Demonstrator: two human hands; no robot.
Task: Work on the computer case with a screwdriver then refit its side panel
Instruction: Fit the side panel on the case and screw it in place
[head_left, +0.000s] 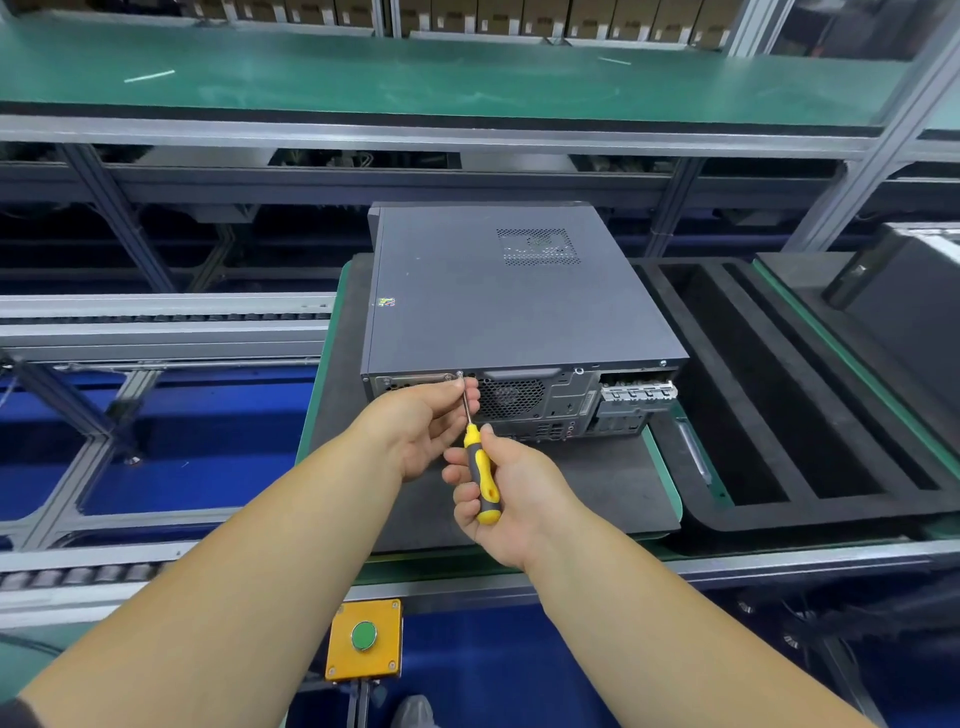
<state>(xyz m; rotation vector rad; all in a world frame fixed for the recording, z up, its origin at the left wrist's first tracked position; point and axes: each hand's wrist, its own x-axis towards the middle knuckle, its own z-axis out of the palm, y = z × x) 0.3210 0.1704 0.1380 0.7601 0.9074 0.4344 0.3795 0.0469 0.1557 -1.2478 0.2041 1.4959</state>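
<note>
Computer case (498, 301) is in the screwing step: right hand (511, 499) grips screwdriver (480, 475), left hand (431, 428) pinches its shaft at a rear screw (460, 373); turning comes next.

Right hand (511, 499) gripping yellow-black screwdriver (480, 480), tip at screw (460, 373) on computer case (514, 312) rear; left hand (431, 426) pinching shaft.

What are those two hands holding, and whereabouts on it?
A screwdriver. The right hand grips its yellow-and-black handle; the left hand pinches the metal shaft near the tip, at the rear of the computer case.
</note>
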